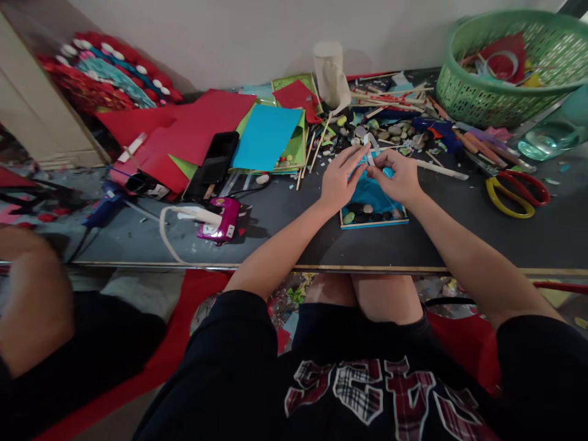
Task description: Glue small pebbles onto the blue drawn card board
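Between both hands, over the table middle: small white strip (371, 151), pinched at each end. Left hand (339, 180) fingers (354, 159) closed on its left end, thumb and forefinger together. Right hand (399, 179) fingers (382, 162) closed on its right end, same pinch. Strip is held in the air just above the blue board (374, 199), not touching it as far as I can tell.

Blue board lies flat on the dark table (459, 236), directly under the hands, with a row of dark and pale pebbles (367, 214) along its near edge. Loose pebbles (392, 130) and paper scraps lie just behind the hands, mixed with thin wooden sticks (390, 98). Red-and-yellow scissors (517, 190) are right of the hands, well apart. Green basket (500, 70) stands at the far right corner, with a clear glass bowl (549, 139) beside it.

Left of the hands: blue paper sheet (265, 136), black phone (218, 158), red paper sheets (197, 122), a magenta gadget with white cable (221, 220) near the front edge. White roll (329, 70) is upright by the wall. Another person's hand (27, 300) is blurred at the far left, below table level.
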Demonstrator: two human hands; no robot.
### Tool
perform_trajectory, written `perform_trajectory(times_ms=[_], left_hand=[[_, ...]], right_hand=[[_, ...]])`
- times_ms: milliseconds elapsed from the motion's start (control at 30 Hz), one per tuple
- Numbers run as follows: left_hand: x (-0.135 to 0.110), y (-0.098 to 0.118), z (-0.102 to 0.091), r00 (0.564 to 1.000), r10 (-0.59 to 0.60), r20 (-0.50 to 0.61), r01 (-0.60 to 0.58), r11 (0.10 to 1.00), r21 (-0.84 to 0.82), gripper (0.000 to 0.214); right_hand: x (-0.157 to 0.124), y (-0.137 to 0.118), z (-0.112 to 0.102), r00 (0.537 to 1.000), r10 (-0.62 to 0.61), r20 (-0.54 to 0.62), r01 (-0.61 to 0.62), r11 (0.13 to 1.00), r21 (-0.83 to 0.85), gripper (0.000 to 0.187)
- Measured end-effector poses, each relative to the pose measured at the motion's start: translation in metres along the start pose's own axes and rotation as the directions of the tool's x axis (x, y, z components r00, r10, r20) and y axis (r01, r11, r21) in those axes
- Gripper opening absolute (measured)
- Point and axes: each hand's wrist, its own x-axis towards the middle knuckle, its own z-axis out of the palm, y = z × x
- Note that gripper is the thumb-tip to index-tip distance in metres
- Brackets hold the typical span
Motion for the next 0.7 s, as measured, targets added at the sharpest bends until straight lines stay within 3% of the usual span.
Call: perform_trajectory(times_ms=[300,700], left_hand=[[-0.0007,0.004,0.0011,0.998,-0.058,0.009,0.057,0.994,0.094,0.041],[-0.0006,0.0083,0.0031,0.998,-0.062,0.01,0.06,0.992,0.115,0.023]], right_hand=[[0.0005,0.0004,-0.0016,0.999,-0.022,-0.039,0.02,0.999,-0.05,0.026],[-0.0018,-0.0084,-0.0022,0.999,0.018,-0.029,-0.024,0.968,-0.25,0.02]])
